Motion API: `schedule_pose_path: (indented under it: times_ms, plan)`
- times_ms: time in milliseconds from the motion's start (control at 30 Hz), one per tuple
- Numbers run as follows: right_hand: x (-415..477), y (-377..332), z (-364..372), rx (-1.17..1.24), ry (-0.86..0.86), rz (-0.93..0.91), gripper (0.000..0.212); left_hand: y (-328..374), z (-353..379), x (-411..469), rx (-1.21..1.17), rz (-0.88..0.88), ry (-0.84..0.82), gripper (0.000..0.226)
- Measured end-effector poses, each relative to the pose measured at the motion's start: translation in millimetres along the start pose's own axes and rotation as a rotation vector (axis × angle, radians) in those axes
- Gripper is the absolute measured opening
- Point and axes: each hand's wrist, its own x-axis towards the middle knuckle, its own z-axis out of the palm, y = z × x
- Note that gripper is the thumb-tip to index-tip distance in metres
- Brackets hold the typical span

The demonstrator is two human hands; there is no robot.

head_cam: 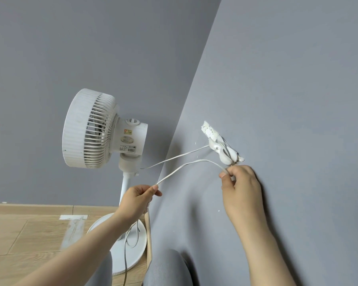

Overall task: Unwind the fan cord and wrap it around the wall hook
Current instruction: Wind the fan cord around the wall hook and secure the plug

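A white pedestal fan point(95, 131) stands in the corner of the room on a round base point(130, 252). Its white cord point(186, 165) runs from the fan's neck to a white wall hook point(222, 148) on the grey wall at right, where several turns lie around the hook. My right hand point(239, 186) pinches the cord just below the hook. My left hand point(140, 198) grips the same cord further back, and the stretch between the two hands arches upward. More cord hangs below my left hand in loops over the fan's base.
Grey walls point(298, 79) meet in a corner behind the fan. The floor point(19, 234) is light wood with a pale tape strip point(72, 226). My grey-clad knees point(170, 269) are at the bottom edge.
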Motion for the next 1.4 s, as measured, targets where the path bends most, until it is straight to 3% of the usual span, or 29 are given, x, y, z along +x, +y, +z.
schedule_pose_path:
  times_ms: [233,500,667,867,1100,1300,1400]
  plan:
    - [-4,10,34,0.055,0.078,-0.013,0.011,-11,-3,4,-0.021,-0.030,0.059,0.030]
    - [1,16,65,0.284,0.153,0.049,0.016,-12,-8,10,0.010,0.001,0.127,0.024]
    - [9,15,86,0.410,0.169,0.049,0.025,-5,-3,9,0.018,0.088,0.037,0.019]
    - [14,19,99,0.445,0.184,0.026,0.035,4,3,12,-0.055,0.082,-0.081,0.031]
    - [7,20,90,0.481,0.119,-0.013,0.045,-12,-7,17,0.055,0.036,0.093,0.014]
    - [1,15,74,0.355,0.125,0.033,0.036,-16,-1,17,0.188,0.106,0.223,0.008]
    - [-4,8,64,0.250,0.128,-0.085,0.029,-20,0,19,0.190,0.056,0.235,0.012]
